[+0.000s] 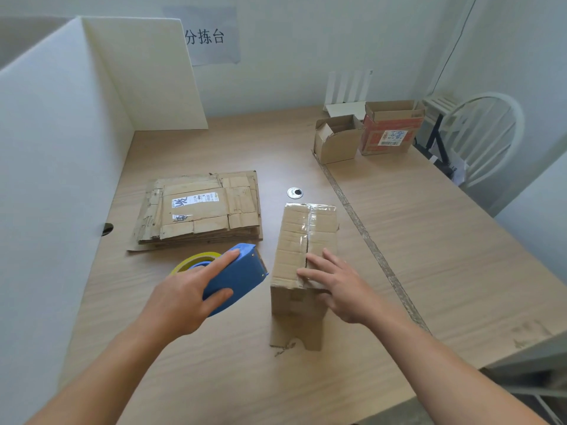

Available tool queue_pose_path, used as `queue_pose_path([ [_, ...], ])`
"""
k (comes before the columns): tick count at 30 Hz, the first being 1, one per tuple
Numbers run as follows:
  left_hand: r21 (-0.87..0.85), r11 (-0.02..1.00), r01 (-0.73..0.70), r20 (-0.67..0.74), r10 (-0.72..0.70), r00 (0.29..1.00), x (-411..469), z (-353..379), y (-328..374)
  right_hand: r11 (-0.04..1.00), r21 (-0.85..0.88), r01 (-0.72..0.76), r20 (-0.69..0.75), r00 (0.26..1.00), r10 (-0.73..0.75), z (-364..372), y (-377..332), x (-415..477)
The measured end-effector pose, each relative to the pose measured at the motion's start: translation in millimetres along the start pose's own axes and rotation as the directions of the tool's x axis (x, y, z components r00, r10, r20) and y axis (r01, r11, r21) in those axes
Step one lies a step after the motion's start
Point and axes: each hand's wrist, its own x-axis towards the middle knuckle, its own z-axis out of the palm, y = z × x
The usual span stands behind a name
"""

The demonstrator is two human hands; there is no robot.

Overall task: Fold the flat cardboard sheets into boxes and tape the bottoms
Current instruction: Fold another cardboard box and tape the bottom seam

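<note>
Left of box (302,237) edge, tape dispenser (242,273)

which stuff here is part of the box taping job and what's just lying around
In the job: cardboard box under right hand, blue tape dispenser in left hand, stack of flat cardboard sheets, brown open box and red box, probably finished.
Lying about: round metal cable cap, white chair, wall sign.

Bare table (429,240) lies open right of the standing box (294,240), while the white partition (61,148) walls the left, the cardboard stack (199,207) and tape dispenser (239,271) fill the middle, and open boxes (337,145) block the far corner.
</note>
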Motion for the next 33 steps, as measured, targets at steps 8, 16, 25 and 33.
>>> queue_pose_path([
  [8, 0.095, 0.948, -0.305, -0.051, 0.310, 0.949, 3, -5, 5, 0.991, 0.132, 0.038, -0.108, 0.994, -0.024, -11, 10, -11],
  [16, 0.178, 0.797, -0.577, 0.021, 0.583, 0.812, 13, -8, 11, 0.848, 0.512, 0.135, -0.243, 0.970, -0.008, -33, -27, 0],
  [25, 0.122, 0.829, -0.546, 0.070, 0.541, 0.838, 13, -9, 20, 0.808, 0.574, 0.132, -0.276, 0.960, 0.039, -21, -25, 5],
  [33, -0.003, 0.930, -0.369, 0.214, 0.361, 0.908, 23, -29, 10, 0.754, 0.656, -0.016, -0.309, 0.906, 0.289, -37, 9, -29],
])
